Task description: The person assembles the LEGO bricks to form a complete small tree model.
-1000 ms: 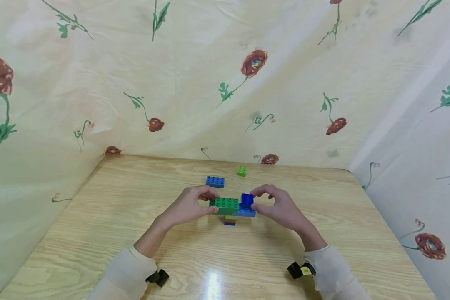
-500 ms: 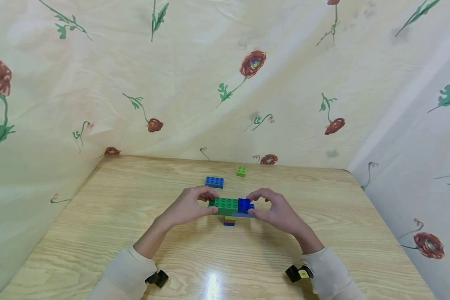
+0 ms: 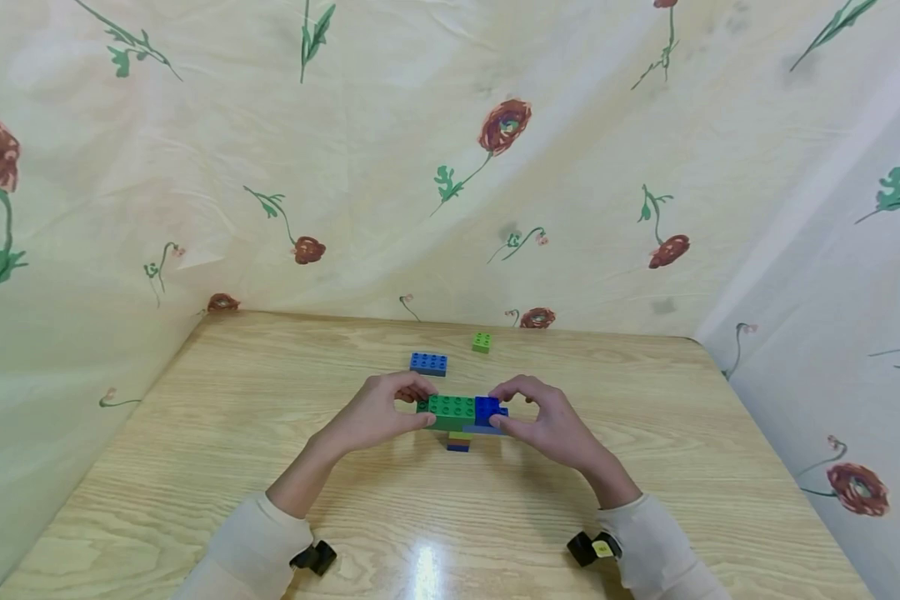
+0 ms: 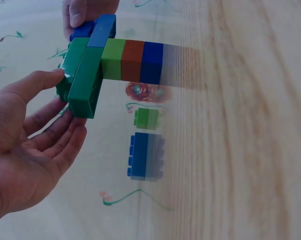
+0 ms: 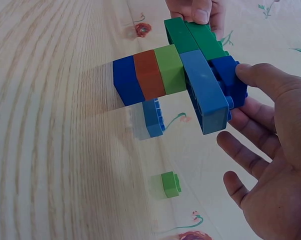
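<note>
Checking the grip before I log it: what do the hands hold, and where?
The left hand pinches the green brick at its left end; the right hand pinches the dark blue brick.

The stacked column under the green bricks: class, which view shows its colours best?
The right wrist view: the stacked column shows light green, brown-red and dark blue bricks in full. The left wrist view shows them smaller; the head view shows only a sliver.

Two loose bricks sit on the wooden surface (image 3: 195, 467): a long blue brick (image 3: 429, 363) lying flat with its studs up, and a small lime-green brick (image 3: 482, 342) a bit farther back and off to its right. Behind it all hangs a cream cloth backdrop (image 3: 390, 150) printed with red flowers and green stems, wrapping around both sides.
</note>
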